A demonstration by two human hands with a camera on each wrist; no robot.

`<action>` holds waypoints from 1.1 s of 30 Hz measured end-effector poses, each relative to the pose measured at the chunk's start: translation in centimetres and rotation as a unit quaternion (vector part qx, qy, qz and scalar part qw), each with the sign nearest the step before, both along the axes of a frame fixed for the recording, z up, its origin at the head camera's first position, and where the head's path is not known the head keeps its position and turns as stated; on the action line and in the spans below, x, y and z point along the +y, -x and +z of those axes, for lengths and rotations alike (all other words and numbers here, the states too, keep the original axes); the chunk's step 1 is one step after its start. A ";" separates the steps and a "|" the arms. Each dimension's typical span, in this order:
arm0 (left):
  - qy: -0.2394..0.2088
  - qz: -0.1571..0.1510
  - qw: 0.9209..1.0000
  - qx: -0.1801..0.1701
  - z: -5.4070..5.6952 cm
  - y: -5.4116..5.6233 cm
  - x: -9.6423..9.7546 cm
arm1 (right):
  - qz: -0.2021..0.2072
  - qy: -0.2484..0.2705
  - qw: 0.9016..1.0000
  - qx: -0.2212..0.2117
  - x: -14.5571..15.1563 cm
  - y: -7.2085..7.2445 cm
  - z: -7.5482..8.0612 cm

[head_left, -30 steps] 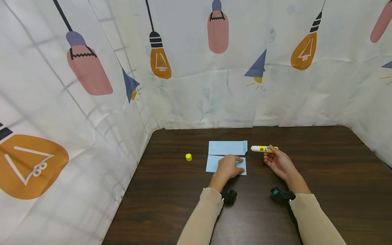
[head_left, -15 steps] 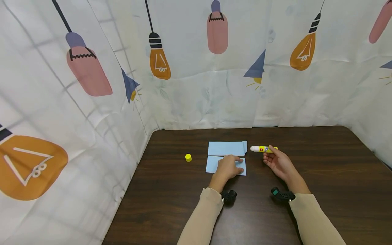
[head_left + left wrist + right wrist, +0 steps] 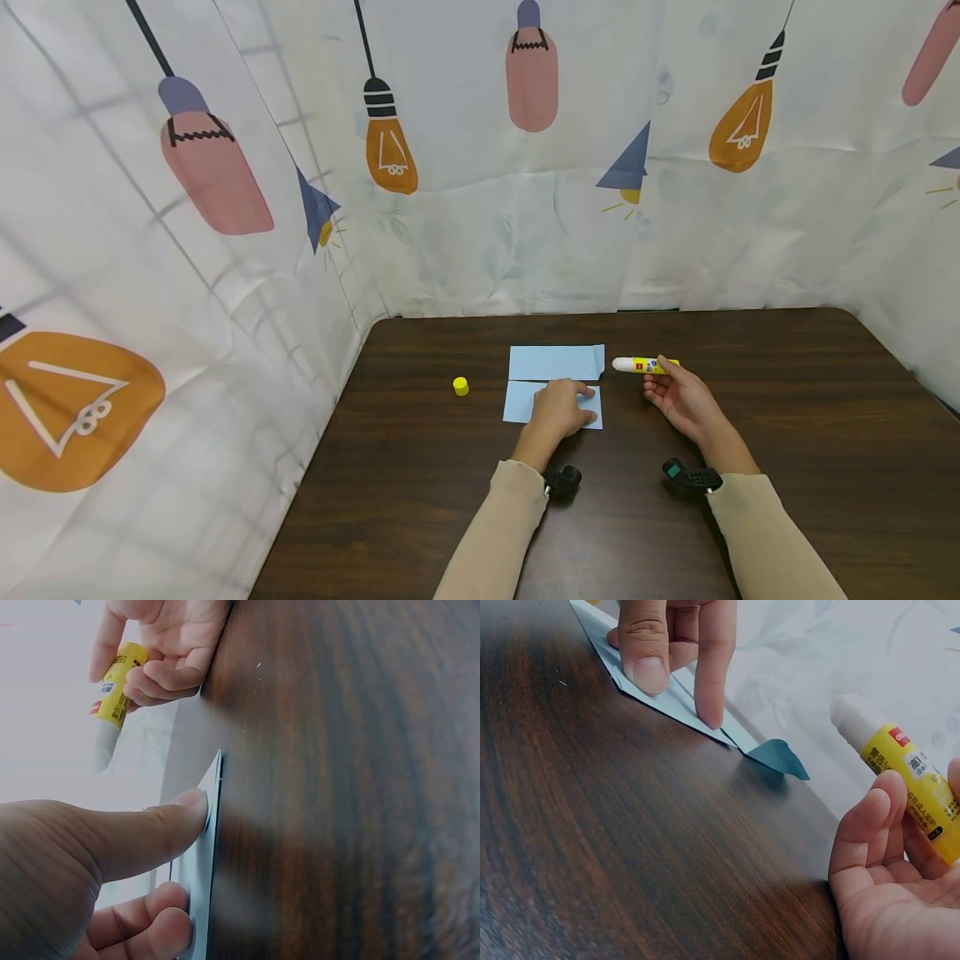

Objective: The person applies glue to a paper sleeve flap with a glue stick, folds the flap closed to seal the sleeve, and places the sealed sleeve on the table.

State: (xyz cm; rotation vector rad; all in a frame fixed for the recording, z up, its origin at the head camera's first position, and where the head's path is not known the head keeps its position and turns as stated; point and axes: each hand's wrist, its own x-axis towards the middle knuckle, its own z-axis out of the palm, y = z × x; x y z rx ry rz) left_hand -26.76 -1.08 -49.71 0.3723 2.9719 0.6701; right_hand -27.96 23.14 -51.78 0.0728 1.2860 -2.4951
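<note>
A light blue paper rectangle point(image 3: 517, 402) lies on the table under my left hand point(image 3: 557, 412), whose thumb and fingertips press on it. Just behind it lies another light blue paper panel point(image 3: 557, 363), its right end strip bent up; whether the two are joined I cannot tell. My right hand point(image 3: 688, 408) holds an uncapped yellow glue stick point(image 3: 641, 365) between thumb and fingers, to the right of the paper. The white end of the glue stick point(image 3: 911, 776) points left, apart from the paper. Its yellow cap point(image 3: 461, 387) stands on the table to the left.
The dark wooden table point(image 3: 397, 492) reaches back to a patterned white curtain point(image 3: 480, 242), which also hangs along the left side. Black bands with small devices are worn on both wrists.
</note>
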 end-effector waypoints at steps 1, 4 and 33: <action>0.000 0.001 1.000 0.001 0.0 0.0 0.0 | 0.000 -0.001 1.000 0.001 0.0 0.0 0.0; -0.002 0.003 1.000 0.005 0.1 -0.2 0.0 | -0.002 0.000 1.000 0.002 0.0 0.0 0.0; 0.012 -0.003 1.000 0.017 -0.3 -0.4 0.0 | -0.061 0.005 0.998 -0.026 -1.9 0.1 0.4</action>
